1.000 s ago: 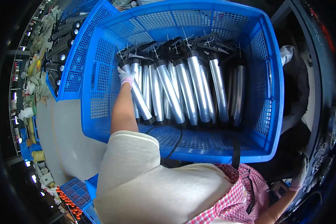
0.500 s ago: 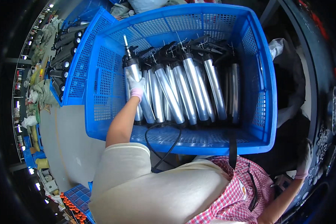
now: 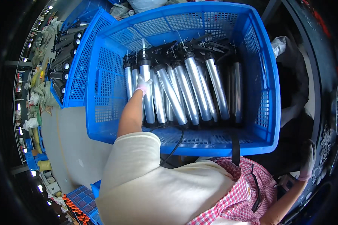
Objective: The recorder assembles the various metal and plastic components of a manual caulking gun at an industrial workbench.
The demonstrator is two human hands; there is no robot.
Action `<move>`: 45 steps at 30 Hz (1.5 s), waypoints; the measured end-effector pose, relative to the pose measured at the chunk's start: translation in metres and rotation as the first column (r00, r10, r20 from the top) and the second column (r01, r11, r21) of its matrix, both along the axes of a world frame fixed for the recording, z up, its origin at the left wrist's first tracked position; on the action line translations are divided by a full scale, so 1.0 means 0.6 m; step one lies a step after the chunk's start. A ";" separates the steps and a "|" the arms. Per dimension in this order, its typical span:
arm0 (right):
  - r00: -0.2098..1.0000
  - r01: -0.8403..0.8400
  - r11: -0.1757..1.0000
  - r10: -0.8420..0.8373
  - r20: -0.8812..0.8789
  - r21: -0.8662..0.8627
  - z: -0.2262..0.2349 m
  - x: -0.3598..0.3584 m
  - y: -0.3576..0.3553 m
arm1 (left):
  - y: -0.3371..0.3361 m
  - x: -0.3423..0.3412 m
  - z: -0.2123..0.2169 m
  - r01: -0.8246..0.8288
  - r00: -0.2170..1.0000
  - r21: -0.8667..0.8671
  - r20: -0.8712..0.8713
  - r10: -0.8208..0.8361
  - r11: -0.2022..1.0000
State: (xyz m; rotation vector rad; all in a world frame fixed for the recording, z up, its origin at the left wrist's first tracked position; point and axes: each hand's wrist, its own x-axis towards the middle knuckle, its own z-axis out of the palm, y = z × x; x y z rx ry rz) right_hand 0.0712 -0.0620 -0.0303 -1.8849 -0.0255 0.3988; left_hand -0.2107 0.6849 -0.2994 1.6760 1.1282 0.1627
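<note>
A large blue plastic crate (image 3: 184,149) holds several caulking guns (image 3: 199,90) in a row, with silver tube barrels, black caps and handles, and thin metal rods at the far end. At the row's left part my left hand (image 3: 143,83), in a whitish glove with a pink cuff, is closed round the barrel of one caulking gun (image 3: 147,103). Its rod points away from me. Far to the right, my gloved right hand (image 3: 308,161) rests at the edge of a dark work surface (image 3: 323,150); its fingers are partly lost in shadow.
Another blue crate (image 3: 80,71) with dark tubular tools (image 3: 65,56) stands to the left. A black cable (image 3: 176,146) hangs over the near rim. Small clear pieces lie on the dark surface. Blue trays with orange parts (image 3: 77,210) stand at lower left on the grey floor (image 3: 77,138).
My left hand has moved right with the caulking gun, which now lies straighter in the row. Other guns to its left have come into view. My right hand has stayed nearly in place.
</note>
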 end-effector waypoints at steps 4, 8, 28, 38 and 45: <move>0.999 -0.028 0.999 0.028 -0.031 -0.016 0.013 0.003 -0.015 | -0.016 -0.019 -0.012 -0.094 0.816 0.409 -0.490 0.305 0.908; 1.000 -0.002 1.000 0.002 0.026 0.016 -0.004 0.009 -0.012 | -0.023 0.016 0.022 0.254 0.551 0.447 -0.796 0.252 0.857; 0.605 0.313 0.898 0.062 0.794 -0.308 -0.080 -0.138 0.084 | -0.734 0.851 0.261 0.792 -0.083 0.407 -0.666 -0.741 -0.454; 0.588 0.289 0.932 0.007 0.809 -0.218 -0.086 -0.158 0.049 | -0.717 0.809 0.018 0.812 -0.270 0.020 -0.873 -0.406 -0.583; 0.622 0.284 0.941 -0.035 0.782 -0.184 -0.071 -0.160 0.061 | -0.726 0.754 0.379 0.580 -0.110 0.488 -0.747 -0.656 -0.653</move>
